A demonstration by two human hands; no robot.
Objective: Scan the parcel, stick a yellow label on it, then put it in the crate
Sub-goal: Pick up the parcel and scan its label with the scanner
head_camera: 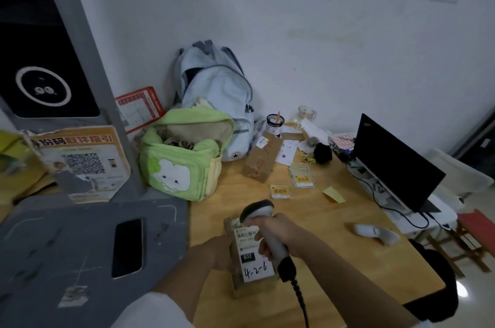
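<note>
A small brown cardboard parcel [250, 263] with a white shipping label marked "032" and handwritten "4-2-6" is held near the table's front edge. My left hand [214, 250] grips its left side. My right hand [276, 234] is closed around the handle of a grey barcode scanner [258, 211], whose head is over the parcel's top end and whose coiled cable runs down to the bottom edge. Yellow labels lie further back on the wooden table [334, 247]: a single one [280, 191] and a small stack [302, 177]. No crate is in view.
A second cardboard box [261, 157], a green bag [184, 156] and a pale blue backpack [214, 92] stand at the back. A laptop [396, 164] sits at right, a white scanner [376, 232] lies near it. A grey scanning stand with a phone [127, 247] is at left.
</note>
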